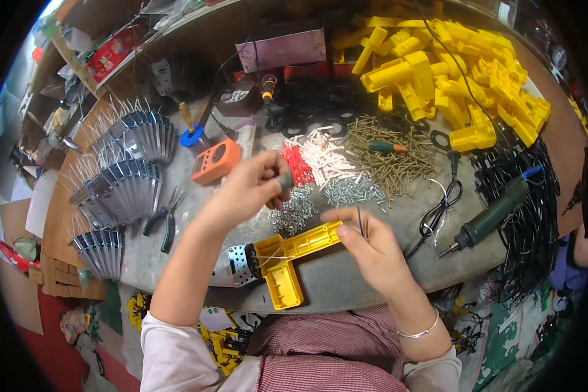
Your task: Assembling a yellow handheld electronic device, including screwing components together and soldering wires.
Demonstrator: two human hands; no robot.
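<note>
On the near part of the bench lies an open yellow plastic tool housing half [312,241], pistol-shaped, with thin pale wires in it. A perforated metal barrel [235,266] extends from its left end. My right hand [374,250] is at the housing's right end, thumb against it, with a thin dark cord [360,221] between thumb and fingers. My left hand [258,181] is raised over the small-parts piles, fingers curled together; whatever they pinch is hidden. Under it are metal nuts [293,212] and red sleeves [296,163].
White sleeves [323,155], silver screws [356,191] and long brass-coloured screws [398,163] lie behind. Yellow housings [457,72] are heaped far right. A green electric screwdriver [493,212] lies beside black cords [526,209]. Left are metal barrels [121,183], pliers [168,225] and an orange meter [215,161].
</note>
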